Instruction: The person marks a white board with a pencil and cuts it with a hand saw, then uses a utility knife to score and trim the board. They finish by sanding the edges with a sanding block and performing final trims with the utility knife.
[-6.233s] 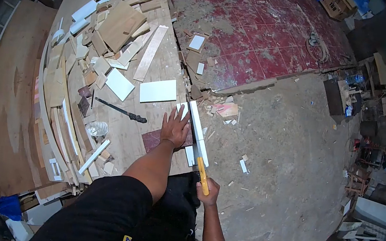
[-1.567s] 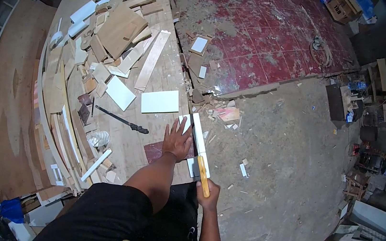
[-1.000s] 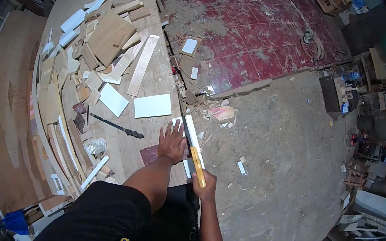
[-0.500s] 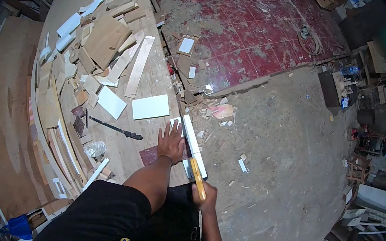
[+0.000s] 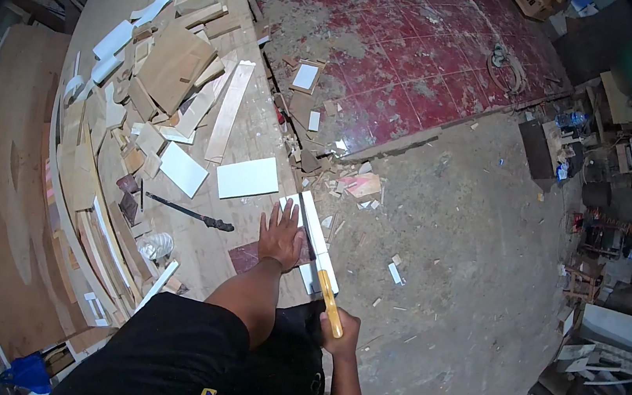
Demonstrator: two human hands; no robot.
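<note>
My right hand (image 5: 341,335) is wrapped round the yellow handle (image 5: 330,303) of a hand saw. Its long dark blade (image 5: 314,232) points away from me along a white board (image 5: 318,221) at the workbench edge. White surface shows on both sides of the blade. My left hand (image 5: 280,236) lies flat with fingers spread, pressing on the board's left part beside the blade. Partly under my left forearm is a dark reddish sheet (image 5: 248,259). Ahead of my left hand lies a white rectangular panel (image 5: 247,177).
On the workbench (image 5: 194,257) are another white panel (image 5: 183,169), a dark thin-bladed tool (image 5: 189,212), a wrapped white roll (image 5: 156,245) and a heap of wood offcuts (image 5: 174,69). Scraps litter the concrete floor (image 5: 450,261). Red tiles (image 5: 419,60) cover the floor beyond.
My right hand and the saw have drawn back toward me and slightly right. My left hand stays in place on the board.
</note>
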